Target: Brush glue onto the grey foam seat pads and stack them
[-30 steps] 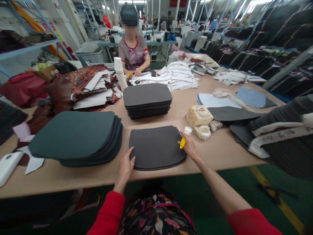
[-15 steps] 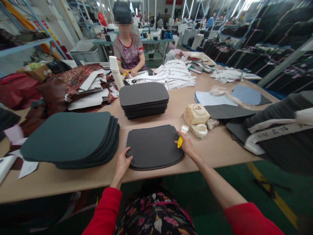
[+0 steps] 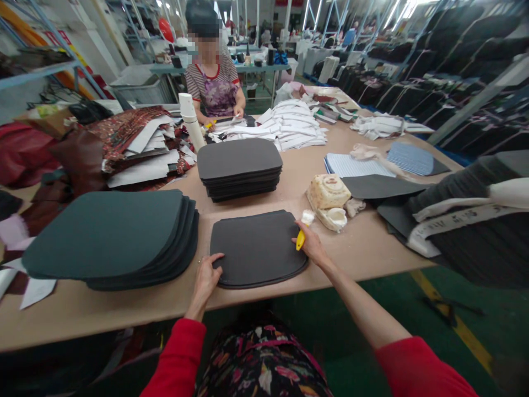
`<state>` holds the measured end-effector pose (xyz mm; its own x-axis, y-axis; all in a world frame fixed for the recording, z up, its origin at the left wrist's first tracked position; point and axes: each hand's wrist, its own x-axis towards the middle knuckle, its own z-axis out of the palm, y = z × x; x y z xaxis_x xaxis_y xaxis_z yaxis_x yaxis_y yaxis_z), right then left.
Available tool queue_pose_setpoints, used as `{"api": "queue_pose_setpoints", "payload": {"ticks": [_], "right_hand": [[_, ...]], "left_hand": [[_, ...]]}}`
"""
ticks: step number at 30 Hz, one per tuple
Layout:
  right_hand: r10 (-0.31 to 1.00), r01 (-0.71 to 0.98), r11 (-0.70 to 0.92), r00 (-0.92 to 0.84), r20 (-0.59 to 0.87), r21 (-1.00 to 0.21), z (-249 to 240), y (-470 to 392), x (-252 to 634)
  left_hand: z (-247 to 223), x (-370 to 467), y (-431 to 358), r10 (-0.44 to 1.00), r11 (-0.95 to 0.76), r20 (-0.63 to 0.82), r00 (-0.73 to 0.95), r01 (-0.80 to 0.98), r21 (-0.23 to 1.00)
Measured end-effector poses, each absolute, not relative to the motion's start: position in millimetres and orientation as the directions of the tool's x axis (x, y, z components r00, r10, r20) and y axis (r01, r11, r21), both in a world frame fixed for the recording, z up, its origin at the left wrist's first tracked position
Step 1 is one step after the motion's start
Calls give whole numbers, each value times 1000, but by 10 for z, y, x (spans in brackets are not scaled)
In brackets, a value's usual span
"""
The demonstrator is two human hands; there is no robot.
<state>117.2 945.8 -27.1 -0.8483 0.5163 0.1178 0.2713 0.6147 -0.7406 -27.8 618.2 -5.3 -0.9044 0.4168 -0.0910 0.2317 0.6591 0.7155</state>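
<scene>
A low stack of dark grey rounded foam-like sheets (image 3: 258, 248) lies in front of me near the table's front edge. At its left edge rests my left hand (image 3: 208, 277), fingers apart and fingertips touching the top sheet's side. My right hand (image 3: 311, 245) is at the right edge, closed around a brush (image 3: 301, 239) with a yellow handle and white bristles. Some of its fingertips also touch the stack. Right of that hand stands a cream, crusted block-shaped container (image 3: 328, 192) with a whitish lump at its foot.
A taller grey stack (image 3: 239, 160) stands behind, and a dark green stack (image 3: 107, 234) at left. White strips (image 3: 289, 124) and patterned scraps (image 3: 136, 138) cover the far side. More grey sheets (image 3: 467, 220) lean at right. A co-worker (image 3: 215, 82) works across the table (image 3: 363, 248).
My view has shifted slightly. My left forefinger is stretched a little further over the sheet's edge. The right hand still holds the brush at the right edge.
</scene>
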Motion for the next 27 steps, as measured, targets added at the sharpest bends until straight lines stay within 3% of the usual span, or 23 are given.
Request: {"api": "queue_pose_setpoints", "payload": {"ticks": [17, 27], "right_hand": [[511, 258, 626, -848, 137, -736, -230, 9437, 1185], [542, 377, 740, -824, 162, -557, -259, 9351, 1171]], "left_hand": [[48, -336, 6239, 441, 753, -172, -881, 259, 604], [54, -290, 6240, 432, 741, -143, -890, 261, 619]]}}
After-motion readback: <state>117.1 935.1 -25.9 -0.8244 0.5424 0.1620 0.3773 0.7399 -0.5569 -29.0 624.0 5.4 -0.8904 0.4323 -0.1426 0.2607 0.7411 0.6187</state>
